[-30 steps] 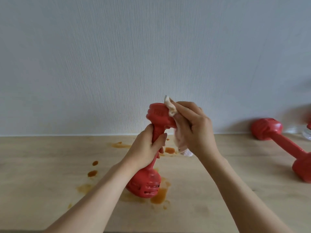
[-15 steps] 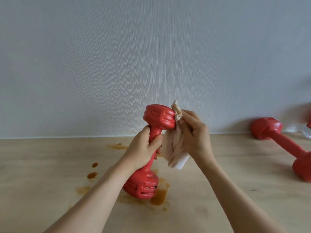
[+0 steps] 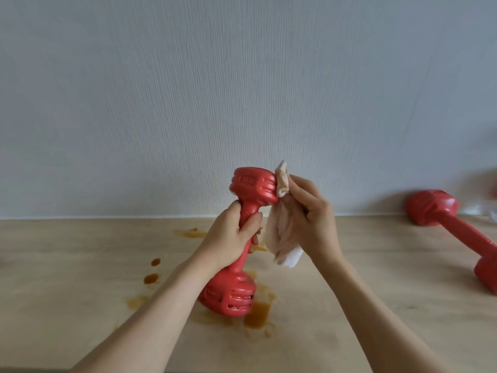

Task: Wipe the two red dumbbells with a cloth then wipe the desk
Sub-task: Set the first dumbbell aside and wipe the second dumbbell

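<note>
- A red moulded dumbbell with ribbed heads [image 3: 243, 239] is held above the pale wooden desk [image 3: 80, 265], near its middle, with the lower head just over or on the brown spill; contact cannot be told.
- Its handle is gripped by the left hand [image 3: 231, 238], fingers and thumb curled round the shaft just below the upper head.
- A crumpled white cloth stained tan [image 3: 282, 224] is pinched in the right hand [image 3: 309, 219] and pressed against the right side of the upper head; the rest of the cloth hangs below the fingers.
- The long axis of the held dumbbell is set nearly upright, leaning slightly, with the upper head toward the wall and the lower head toward the camera.
- A second red dumbbell [image 3: 454, 232] is seen lying on the desk at the far right, untouched, its axis running from back-left to front-right.
- Progress is judged to be early: the first dumbbell is being wiped at its upper head, and whether its lower head is clean cannot be told.
- The second dumbbell and the desk are judged to be left; brown liquid stains [image 3: 255, 313] are spread across the desk round the held dumbbell.
</note>
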Motion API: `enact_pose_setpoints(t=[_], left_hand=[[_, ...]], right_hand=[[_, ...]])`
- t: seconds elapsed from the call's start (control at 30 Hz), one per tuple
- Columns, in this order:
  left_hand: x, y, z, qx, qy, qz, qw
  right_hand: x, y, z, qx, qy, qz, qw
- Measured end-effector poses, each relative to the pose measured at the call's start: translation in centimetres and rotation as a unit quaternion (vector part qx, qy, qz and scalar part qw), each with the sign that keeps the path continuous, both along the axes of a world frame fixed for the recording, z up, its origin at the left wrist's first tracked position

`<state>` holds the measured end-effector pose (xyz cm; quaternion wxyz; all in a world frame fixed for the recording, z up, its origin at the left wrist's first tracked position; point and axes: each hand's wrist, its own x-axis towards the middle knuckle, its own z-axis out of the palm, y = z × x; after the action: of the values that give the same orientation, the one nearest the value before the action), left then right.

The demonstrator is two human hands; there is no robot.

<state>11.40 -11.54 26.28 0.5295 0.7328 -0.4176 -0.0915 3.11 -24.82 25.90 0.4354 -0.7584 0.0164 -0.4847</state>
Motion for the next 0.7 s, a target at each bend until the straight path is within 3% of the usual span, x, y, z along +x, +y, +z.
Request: enact_pose_setpoints(t=[0.07,0.17,0.23,0.27,0.4,0.57,0.63,0.7], left_hand=[[0.1,0.0,0.0,-0.004,0.002,0.007,1.000],[0.1,-0.2,0.0,-0.005,-0.020,0.021,1.000],[-0.1,-0.2,-0.1,-0.010,-0.018,0.020,1.000],[0.0,-0.2,-0.1,-0.018,-0.011,0.016,1.000],[0.2,0.0,-0.3,-0.036,-0.008,-0.001,0.999],[0.2,0.1,-0.4,-0.050,-0.006,0.007,0.999],[0.2,0.2,-0.4,-0.056,0.001,0.011,0.998],[0.1,0.3,-0.3,-0.069,0.031,0.017,0.997]], right_hand=[[0.1,0.5,0.6,-0.017,-0.004,-0.007,1.000],[0.8,1.9,2.0,-0.154,-0.004,-0.098,0.983],[1.1,2.0,1.9,-0.175,0.001,-0.119,0.977],[1.0,1.9,1.5,-0.152,-0.004,-0.106,0.983],[0.4,1.1,-0.1,0.091,0.022,0.037,0.995],[0.5,1.4,-0.2,0.193,0.009,0.101,0.976],[0.5,2.2,0.2,0.135,0.000,0.069,0.988],[0.7,3.1,0.3,0.010,-0.017,0.018,1.000]])
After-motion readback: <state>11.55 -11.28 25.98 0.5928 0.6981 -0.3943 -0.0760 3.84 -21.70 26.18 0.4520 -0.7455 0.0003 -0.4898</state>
